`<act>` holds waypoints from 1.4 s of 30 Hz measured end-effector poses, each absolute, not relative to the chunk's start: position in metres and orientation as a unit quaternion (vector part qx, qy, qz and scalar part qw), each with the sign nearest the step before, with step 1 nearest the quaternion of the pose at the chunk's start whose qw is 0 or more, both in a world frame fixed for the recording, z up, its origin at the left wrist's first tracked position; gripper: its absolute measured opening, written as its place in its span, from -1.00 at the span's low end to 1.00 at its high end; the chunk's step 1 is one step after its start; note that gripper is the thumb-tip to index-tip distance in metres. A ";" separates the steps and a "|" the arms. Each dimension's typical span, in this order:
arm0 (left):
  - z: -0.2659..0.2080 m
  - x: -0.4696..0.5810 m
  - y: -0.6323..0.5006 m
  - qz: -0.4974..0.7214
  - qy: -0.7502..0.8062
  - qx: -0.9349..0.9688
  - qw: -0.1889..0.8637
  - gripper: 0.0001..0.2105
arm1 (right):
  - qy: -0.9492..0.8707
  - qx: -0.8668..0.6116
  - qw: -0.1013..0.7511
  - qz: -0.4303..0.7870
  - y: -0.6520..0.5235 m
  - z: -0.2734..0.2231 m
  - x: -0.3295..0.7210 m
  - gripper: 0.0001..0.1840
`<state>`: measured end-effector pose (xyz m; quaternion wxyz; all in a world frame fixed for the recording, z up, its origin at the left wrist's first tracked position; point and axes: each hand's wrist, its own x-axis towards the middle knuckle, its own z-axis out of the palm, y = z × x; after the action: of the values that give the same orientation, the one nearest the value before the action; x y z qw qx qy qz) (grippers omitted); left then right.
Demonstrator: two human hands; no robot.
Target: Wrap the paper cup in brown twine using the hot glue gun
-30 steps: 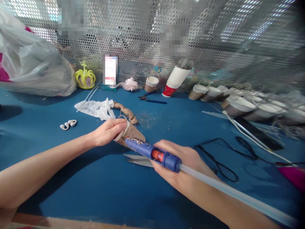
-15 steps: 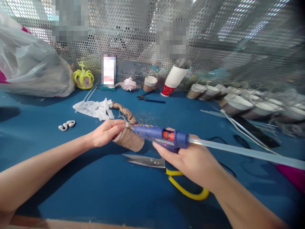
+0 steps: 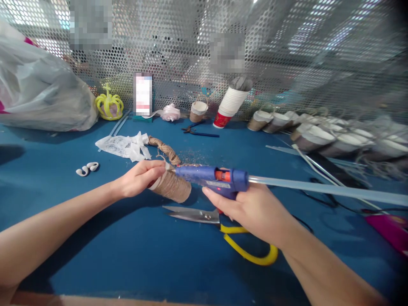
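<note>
My right hand [image 3: 251, 208] is closed around a blue hot glue gun [image 3: 210, 178], with a long clear glue stick [image 3: 306, 187] running out of its back. The gun's nozzle points left and meets the rim area of a twine-wrapped paper cup [image 3: 172, 187] lying tilted on the table. My left hand [image 3: 143, 176] grips that cup at its rim, fingers pinched by the nozzle; the fingertips' exact contact is partly hidden. Beyond the cup lies a twisted hank of brown twine [image 3: 165, 148]. Scissors with yellow handles [image 3: 204, 214] lie under and in front of my right hand.
White plastic wrapping [image 3: 124, 146] and small white curled pieces [image 3: 87, 168] lie left. Along the mesh wall stand a yellow crown-shaped item [image 3: 109, 104], a phone [image 3: 143, 95], pliers [image 3: 200, 132], stacked paper cups [image 3: 232, 102] and several wrapped cups [image 3: 314, 138]. A large plastic bag [image 3: 44, 85] sits far left.
The back of the glue gun and its stick have swung slightly, the stick now lying flatter. My left hand keeps its grip on the cup. The whole view has shifted a little.
</note>
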<state>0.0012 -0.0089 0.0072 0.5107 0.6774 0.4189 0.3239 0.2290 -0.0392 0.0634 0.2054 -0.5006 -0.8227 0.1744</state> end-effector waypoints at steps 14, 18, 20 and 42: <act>0.007 0.001 -0.010 0.317 0.403 0.693 0.506 -0.72 | -0.774 -0.527 0.201 0.289 -0.035 0.066 0.230 -0.71; 0.007 0.001 -0.010 0.326 0.394 0.692 0.510 -0.72 | -0.772 -0.529 0.221 0.276 -0.034 0.067 0.228 -0.72; 0.007 0.001 -0.009 0.330 0.390 0.692 0.510 -0.72 | -0.775 -0.529 0.224 0.262 -0.034 0.066 0.228 -0.74; 0.006 0.003 -0.007 0.334 0.423 0.663 0.520 -0.73 | -0.826 -0.499 0.204 0.165 -0.053 0.060 0.225 -0.78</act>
<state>0.0034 -0.0074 0.0060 0.5196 0.6629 0.4230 0.3340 0.2252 -0.0527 0.0604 0.2041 -0.4993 -0.8258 0.1647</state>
